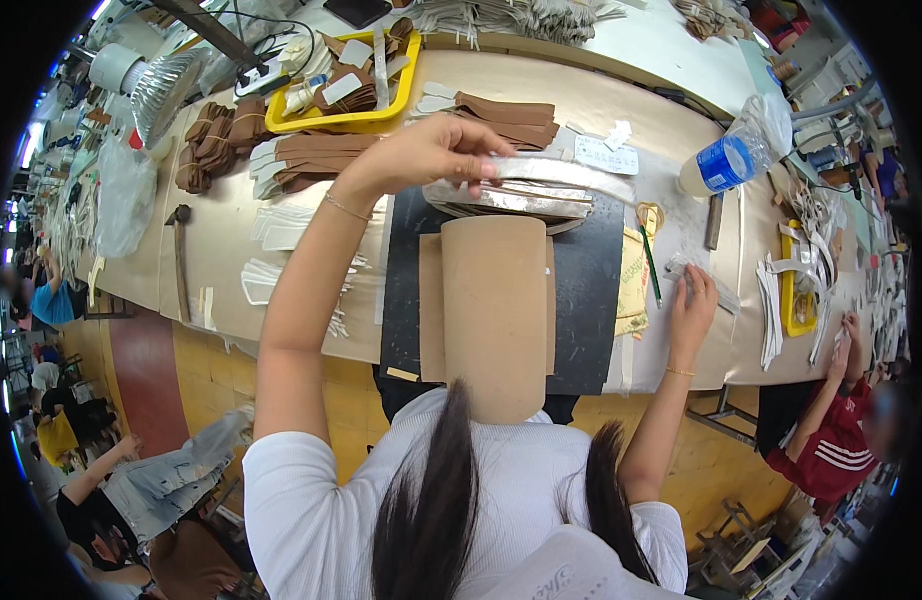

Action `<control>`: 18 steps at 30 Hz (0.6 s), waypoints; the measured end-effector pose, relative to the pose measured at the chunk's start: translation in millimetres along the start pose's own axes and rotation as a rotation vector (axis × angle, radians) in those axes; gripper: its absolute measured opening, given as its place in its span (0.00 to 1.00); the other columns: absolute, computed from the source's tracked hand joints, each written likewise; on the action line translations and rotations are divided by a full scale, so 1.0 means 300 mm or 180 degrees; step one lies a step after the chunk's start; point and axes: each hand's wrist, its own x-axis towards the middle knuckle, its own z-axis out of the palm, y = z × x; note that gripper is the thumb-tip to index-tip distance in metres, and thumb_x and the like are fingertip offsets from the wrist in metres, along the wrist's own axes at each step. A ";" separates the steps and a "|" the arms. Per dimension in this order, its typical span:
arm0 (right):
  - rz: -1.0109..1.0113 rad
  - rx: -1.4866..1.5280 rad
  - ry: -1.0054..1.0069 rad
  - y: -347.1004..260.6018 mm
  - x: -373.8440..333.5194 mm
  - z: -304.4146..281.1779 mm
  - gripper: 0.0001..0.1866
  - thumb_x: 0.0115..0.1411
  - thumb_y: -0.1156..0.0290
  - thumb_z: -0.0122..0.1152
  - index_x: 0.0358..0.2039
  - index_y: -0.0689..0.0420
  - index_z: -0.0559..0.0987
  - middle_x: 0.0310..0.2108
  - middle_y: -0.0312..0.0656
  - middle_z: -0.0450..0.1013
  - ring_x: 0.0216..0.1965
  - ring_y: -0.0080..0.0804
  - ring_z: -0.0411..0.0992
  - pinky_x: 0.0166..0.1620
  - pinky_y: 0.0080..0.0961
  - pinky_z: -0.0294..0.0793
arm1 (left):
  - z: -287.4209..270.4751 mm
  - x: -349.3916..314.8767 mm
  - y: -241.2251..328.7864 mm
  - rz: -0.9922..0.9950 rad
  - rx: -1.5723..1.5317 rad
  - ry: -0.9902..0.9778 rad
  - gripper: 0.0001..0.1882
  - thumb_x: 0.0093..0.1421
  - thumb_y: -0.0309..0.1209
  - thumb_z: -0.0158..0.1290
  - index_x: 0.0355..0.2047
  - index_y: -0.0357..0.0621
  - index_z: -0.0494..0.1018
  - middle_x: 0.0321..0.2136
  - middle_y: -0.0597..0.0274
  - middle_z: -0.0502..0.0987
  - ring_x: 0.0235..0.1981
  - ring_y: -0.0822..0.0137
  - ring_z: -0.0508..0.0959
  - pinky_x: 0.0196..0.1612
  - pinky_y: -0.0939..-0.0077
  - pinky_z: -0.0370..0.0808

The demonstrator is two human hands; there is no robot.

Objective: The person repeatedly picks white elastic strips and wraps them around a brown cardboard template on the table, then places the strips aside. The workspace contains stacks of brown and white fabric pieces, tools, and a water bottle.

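Here, the left fingers point(488, 137) pinch a pale strip point(566, 173).

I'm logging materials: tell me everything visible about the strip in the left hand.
The strip is long, narrow and pale, with a silvery sheen; its material is unclear. It bends gently, running rightward from the left hand, whose thumb and fingers pinch its left end. Similar strips lie below; contact is unclear.

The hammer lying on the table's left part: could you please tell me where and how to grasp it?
Probably by the near half of its wooden handle, coming from the wearer's side: the hammer lies flat, its slim handle pointing that way, its head at the far end.
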 end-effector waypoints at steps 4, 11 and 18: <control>-0.0121 -0.0008 0.0069 0.018 0.002 0.005 0.15 0.58 0.75 0.56 0.46 0.59 0.76 0.47 0.46 0.69 0.50 0.43 0.66 0.53 0.34 0.64 | 0.000 -0.021 -0.070 -0.0738 0.0873 0.0312 0.15 0.57 0.30 0.56 0.44 0.39 0.75 0.28 0.62 0.77 0.20 0.76 0.76 0.19 0.83 0.72; -0.0128 -0.0203 0.0227 0.007 -0.025 0.007 0.14 0.57 0.75 0.58 0.44 0.60 0.76 0.42 0.47 0.70 0.46 0.43 0.67 0.49 0.34 0.66 | 0.015 -0.124 -0.046 -0.0582 0.2352 0.0919 0.16 0.55 0.37 0.56 0.41 0.41 0.76 0.29 0.54 0.75 0.16 0.71 0.76 0.23 0.75 0.75; -0.0383 -0.0290 0.0175 0.004 -0.039 -0.004 0.11 0.56 0.77 0.58 0.41 0.61 0.76 0.39 0.46 0.71 0.43 0.43 0.69 0.47 0.34 0.68 | -0.347 -0.361 -0.260 -0.0714 0.2485 0.2608 0.13 0.51 0.35 0.59 0.35 0.41 0.79 0.28 0.56 0.80 0.27 0.65 0.80 0.33 0.73 0.75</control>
